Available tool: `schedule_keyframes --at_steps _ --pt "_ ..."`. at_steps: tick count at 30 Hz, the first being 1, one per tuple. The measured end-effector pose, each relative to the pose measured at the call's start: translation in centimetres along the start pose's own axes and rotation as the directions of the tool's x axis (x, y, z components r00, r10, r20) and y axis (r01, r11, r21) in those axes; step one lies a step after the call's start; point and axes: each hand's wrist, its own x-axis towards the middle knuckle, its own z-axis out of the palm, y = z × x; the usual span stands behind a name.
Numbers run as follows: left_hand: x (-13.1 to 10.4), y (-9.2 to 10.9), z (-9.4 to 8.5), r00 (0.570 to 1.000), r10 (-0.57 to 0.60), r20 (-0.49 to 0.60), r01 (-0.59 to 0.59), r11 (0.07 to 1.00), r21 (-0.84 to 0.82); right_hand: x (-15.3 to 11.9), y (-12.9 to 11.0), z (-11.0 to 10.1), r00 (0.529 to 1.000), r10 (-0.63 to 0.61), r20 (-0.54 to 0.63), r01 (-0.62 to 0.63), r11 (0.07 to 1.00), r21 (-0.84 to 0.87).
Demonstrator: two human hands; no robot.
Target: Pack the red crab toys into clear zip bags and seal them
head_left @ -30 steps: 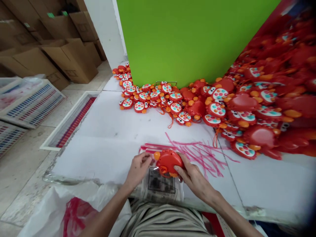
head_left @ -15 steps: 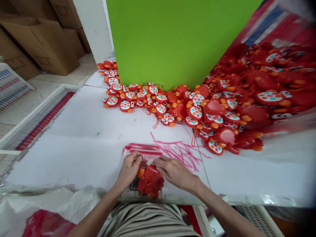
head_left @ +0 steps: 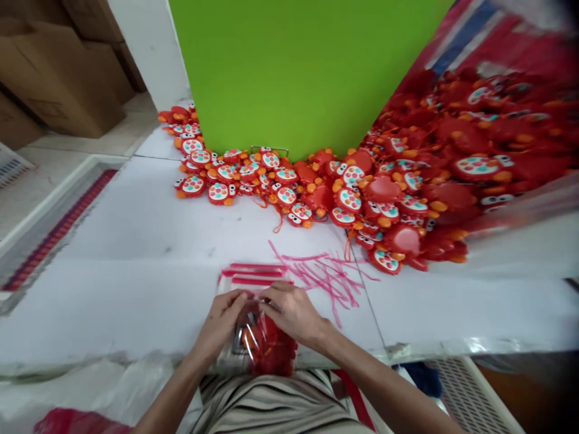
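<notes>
A clear plastic bag (head_left: 246, 337) lies at the table's front edge, close to my body, its film shiny and creased. Through the film shows a red toy (head_left: 274, 349) with an orange part. My left hand (head_left: 224, 312) pinches the bag's upper edge at the left. Beside it, my right hand (head_left: 293, 310) grips the same edge with bent fingers, the two sets of fingertips close together. Just beyond the hands lie flat clear bags with red strips (head_left: 256, 271) along their tops. The fingertips partly hide the bag's mouth.
Red turtle-like toys (head_left: 353, 199) with spotted white bellies lie heaped along a green panel (head_left: 298, 72) and to the right. Thin pink strips (head_left: 330, 274) are scattered right of the bags. Cardboard boxes (head_left: 58, 78) stand on the floor at the left.
My hands have come closer together, the right one moving left. Clear film now covers the toy where it looked less covered before. The camera view has shifted slightly.
</notes>
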Motion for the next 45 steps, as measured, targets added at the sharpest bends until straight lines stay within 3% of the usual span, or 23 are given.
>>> schedule_keyframes --at_steps 5,10,13,16,18,21,24,28,31,33,35,37,41,43,45 --pt "-0.1 0.1 -0.2 0.999 0.053 -0.001 -0.053 0.997 0.051 1.0 -0.6 0.3 0.999 0.0 -0.037 0.0 1.0 0.014" --pt "-0.3 0.8 0.2 0.977 0.151 0.147 -0.178 0.965 0.193 1.7 -1.4 0.2 0.999 -0.029 0.014 0.03 0.996 -0.081" --pt "-0.5 1.3 0.6 0.954 0.278 0.116 -0.301 0.872 0.385 1.9 -1.8 0.4 0.998 -0.056 0.032 0.06 0.984 -0.17" --pt "-0.8 1.5 0.8 0.934 0.34 0.107 -0.343 0.773 0.533 2.2 -2.0 0.5 0.997 -0.067 0.026 0.071 0.979 -0.19" --pt "-1.0 1.4 0.7 0.926 0.354 0.131 -0.364 0.745 0.56 2.2 -1.6 0.3 0.999 -0.024 -0.025 0.021 0.993 -0.117" --pt "-1.1 0.9 0.3 0.938 0.317 0.139 -0.342 0.788 0.512 1.2 0.7 -0.7 0.984 0.14 -0.113 -0.138 0.99 0.027" --pt "-0.8 0.3 -0.3 0.963 0.25 0.103 -0.27 0.86 0.434 -1.3 5.2 -2.6 0.908 0.372 -0.192 -0.365 0.928 0.074" --pt "-0.3 -0.4 -0.9 0.976 0.201 0.081 -0.217 0.916 0.338 -6.0 11.4 -5.5 0.781 0.532 -0.326 -0.536 0.84 0.087" --pt "0.0 -0.7 -1.0 0.986 0.152 0.076 -0.166 0.952 0.258 -9.1 13.9 -6.4 0.663 0.613 -0.43 -0.646 0.759 0.086" --pt "0.1 -0.7 -1.0 0.99 0.125 0.06 -0.135 0.965 0.224 -10.6 14.5 -6.6 0.615 0.651 -0.445 -0.708 0.704 0.05" --pt "0.0 -0.7 -0.9 0.993 0.107 0.052 -0.116 0.974 0.195 -11.7 14.6 -6.8 0.638 0.674 -0.372 -0.734 0.678 -0.031" --pt "-0.1 -0.7 -0.9 0.994 0.09 0.056 -0.097 0.983 0.155 -12.7 14.4 -7.5 0.708 0.667 -0.231 -0.696 0.714 -0.07" --pt "-0.3 -0.6 -0.7 0.998 0.057 0.036 -0.059 0.995 0.08 -14.1 13.8 -9.6 0.81 0.586 -0.014 -0.572 0.795 0.202" --pt "-0.4 -0.6 -0.7 0.998 0.057 0.025 -0.058 0.997 0.056 -14.2 13.4 -10.2 0.8 0.596 -0.073 -0.572 0.793 0.209" --pt "-0.5 -0.6 -0.6 0.998 0.061 0.028 -0.063 0.997 0.044 -13.8 12.6 -10.1 0.765 0.595 -0.247 -0.598 0.799 0.072"
